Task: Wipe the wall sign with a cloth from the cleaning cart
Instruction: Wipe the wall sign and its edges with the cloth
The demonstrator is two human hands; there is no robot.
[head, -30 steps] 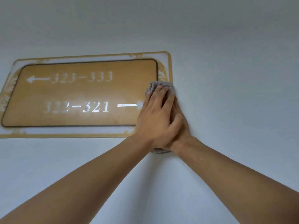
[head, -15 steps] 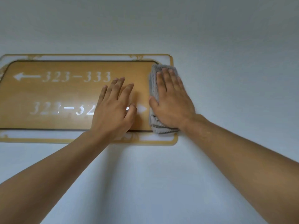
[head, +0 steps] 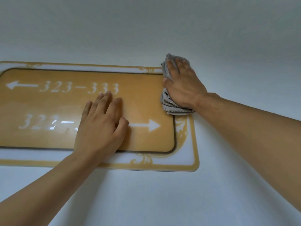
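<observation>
1. Wall sign (head: pixel 143 101) hangs on the pale wall; the folded grey cloth (head: pixel 171 105) covers its upper right corner.
2. Right hand (head: pixel 184 85) presses the cloth flat, fingers together.
3. Left hand (head: pixel 101 124) lies spread, bracing the sign.
4. Best to use even strokes along the border.

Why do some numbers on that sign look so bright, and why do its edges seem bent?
Head view: glare on the glossy sign washes out the lower number beside the left hand; the wide-angle lens bows the sign's straight edges; soft light casts only faint arm shadows on the wall.
</observation>
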